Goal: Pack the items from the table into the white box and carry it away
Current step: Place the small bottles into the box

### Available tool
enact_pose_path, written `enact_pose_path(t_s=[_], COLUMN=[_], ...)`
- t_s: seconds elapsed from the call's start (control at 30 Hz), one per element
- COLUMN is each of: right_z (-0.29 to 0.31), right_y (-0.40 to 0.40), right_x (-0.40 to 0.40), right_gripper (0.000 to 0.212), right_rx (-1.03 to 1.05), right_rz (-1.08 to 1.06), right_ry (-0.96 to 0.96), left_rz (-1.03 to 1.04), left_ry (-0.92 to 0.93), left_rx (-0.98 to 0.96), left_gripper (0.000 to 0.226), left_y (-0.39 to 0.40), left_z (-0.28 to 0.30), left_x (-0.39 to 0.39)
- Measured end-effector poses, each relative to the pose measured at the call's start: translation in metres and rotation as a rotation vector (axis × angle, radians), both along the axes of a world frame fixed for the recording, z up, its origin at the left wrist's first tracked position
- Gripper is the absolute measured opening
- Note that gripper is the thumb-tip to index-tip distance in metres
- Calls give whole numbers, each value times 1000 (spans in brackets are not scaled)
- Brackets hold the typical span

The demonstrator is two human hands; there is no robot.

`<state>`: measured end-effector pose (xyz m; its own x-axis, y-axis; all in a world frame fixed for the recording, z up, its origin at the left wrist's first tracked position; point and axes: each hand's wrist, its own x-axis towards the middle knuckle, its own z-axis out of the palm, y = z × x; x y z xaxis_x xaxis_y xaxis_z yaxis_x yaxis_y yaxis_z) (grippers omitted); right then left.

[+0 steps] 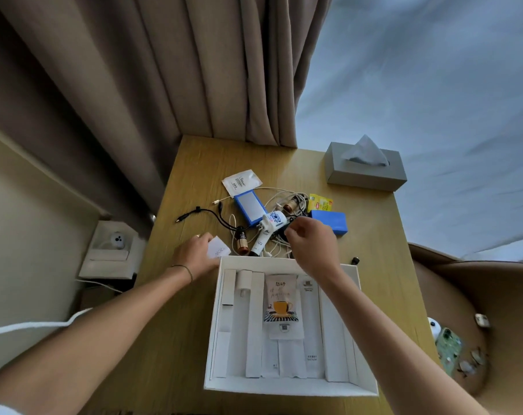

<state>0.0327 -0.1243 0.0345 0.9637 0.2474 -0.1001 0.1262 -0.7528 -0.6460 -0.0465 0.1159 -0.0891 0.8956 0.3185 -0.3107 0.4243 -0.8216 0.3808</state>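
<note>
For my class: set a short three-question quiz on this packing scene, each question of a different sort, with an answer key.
1. True or false: the white box already holds packets.
2. Which hand holds a small white charger block? A) left hand B) right hand C) neither
3. Fill in: the grey tissue box stands at the table's far ____ corner.

Key:
1. True; several white packets and a coffee sachet lie inside.
2. A; the right hand reaches into the tangle of cables beyond the box.
3. right
</note>
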Motion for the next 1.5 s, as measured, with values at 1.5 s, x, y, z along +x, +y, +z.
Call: enact_pose_path(t_s=[1.5], right_z=[-14], right_y=[-20], right_x=[11], right_gripper=[20], right_rx=[465], right_rz=[125], right_ry=[415], left_rz=[161], left_ry=[23], left_rx=[-362], left_gripper=[26], left_y=[-114], left_z=[130], left_x=[-66])
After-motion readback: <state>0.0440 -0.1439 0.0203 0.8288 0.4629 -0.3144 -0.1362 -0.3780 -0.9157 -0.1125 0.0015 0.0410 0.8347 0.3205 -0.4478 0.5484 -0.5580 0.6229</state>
